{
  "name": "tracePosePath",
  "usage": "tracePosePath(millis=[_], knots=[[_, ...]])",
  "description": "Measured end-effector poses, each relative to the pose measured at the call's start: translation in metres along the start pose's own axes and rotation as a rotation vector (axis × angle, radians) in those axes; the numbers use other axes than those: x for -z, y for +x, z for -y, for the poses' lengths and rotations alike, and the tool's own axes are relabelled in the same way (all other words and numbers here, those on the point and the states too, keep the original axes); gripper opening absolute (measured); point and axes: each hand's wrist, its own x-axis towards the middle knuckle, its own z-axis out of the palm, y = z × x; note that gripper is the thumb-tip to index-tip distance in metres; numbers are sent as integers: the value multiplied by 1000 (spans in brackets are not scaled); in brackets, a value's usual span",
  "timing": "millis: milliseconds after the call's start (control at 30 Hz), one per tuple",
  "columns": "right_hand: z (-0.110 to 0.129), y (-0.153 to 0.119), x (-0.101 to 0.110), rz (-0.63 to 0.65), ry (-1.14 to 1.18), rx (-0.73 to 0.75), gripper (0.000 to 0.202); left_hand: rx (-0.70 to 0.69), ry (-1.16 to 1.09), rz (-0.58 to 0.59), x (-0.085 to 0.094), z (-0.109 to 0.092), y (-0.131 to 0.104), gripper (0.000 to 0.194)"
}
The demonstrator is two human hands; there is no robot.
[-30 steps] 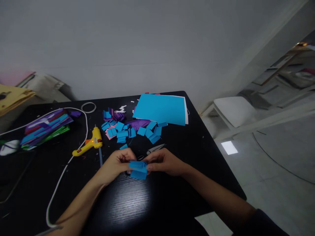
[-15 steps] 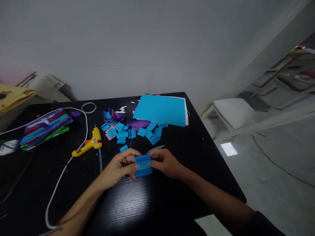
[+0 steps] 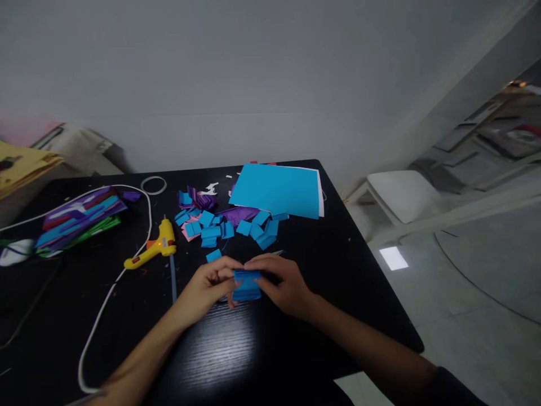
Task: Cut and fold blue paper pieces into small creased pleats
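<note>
A small piece of folded blue paper is held between my two hands, just above the black table. My left hand pinches its left side, thumb on the near face. My right hand grips the right side, its index finger along the top edge and touching the left fingertips. Beyond the hands lie several loose blue paper pieces, some with creases. The tip of a pair of scissors shows behind my right hand; the rest is hidden.
A yellow glue gun with a glue stick lies left of my hands, beside a white cable. Blue sheets lie at the back of the black table. Bundled coloured paper sits far left. A white chair stands right.
The blue paper has been folded closer together and looks shorter. My right fingers have moved up and left over its top edge, covering more of the scissors.
</note>
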Motion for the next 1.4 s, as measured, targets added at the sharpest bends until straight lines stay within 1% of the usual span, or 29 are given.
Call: tracePosePath(millis=[33, 100, 167, 267, 333, 400, 467, 533, 633, 700, 767, 900, 967, 1000, 1067, 1233, 1300, 1400], knots=[[0, 0, 0, -4, -27, 27, 29, -3, 10, -9, -1, 0, 0, 25], [-1, 0, 0, -22, -54, 28, 26, -9, 28, -36, -3, 0, 0, 26], [-1, -1, -1, -48, -70, -2, 25, -14, 27, -62, -4, 0, 0, 28], [0, -1, -3, -72, -60, -77, 25, -10, -9, -59, -5, -2, -1, 29], [2, 0, -3, -75, 28, -179, 21, -4, -51, -62, -6, -3, -1, 29], [4, 1, -1, -66, 175, -313, 13, 4, -103, -73, -7, -3, -2, 29], [5, 3, 0, -59, 314, -420, 10, 29, -174, -58, -9, -1, -3, 31], [4, 3, 0, -59, 401, -472, 12, 68, -270, -14, -13, 2, -4, 34], [2, 1, -2, -41, 464, -498, 16, 95, -401, 32, -18, 6, -6, 37], [2, 0, -4, -28, 444, -473, 16, 88, -435, 34, -19, 7, -6, 36], [4, -2, -5, -42, 356, -397, 15, 84, -431, 30, -20, 7, -5, 36], [12, -5, -4, -110, 55, -121, 21, 98, -376, 31, -20, 3, -4, 35], [14, -6, -3, -112, -60, 3, 20, 104, -350, 33, -20, 1, -4, 34], [14, -6, -3, -103, -93, 42, 19, 105, -342, 32, -20, 0, -5, 34], [13, -7, -2, -82, -117, 72, 20, 109, -331, 22, -21, -2, -5, 35], [10, -5, -1, -56, -102, 53, 22, 127, -273, -53, -20, -3, -5, 35], [10, -5, -1, -54, -101, 69, 21, 125, -279, -47, -20, -3, -5, 34], [9, -7, -2, -74, -130, 94, 21, 136, -344, -6, -22, -3, -5, 30]])
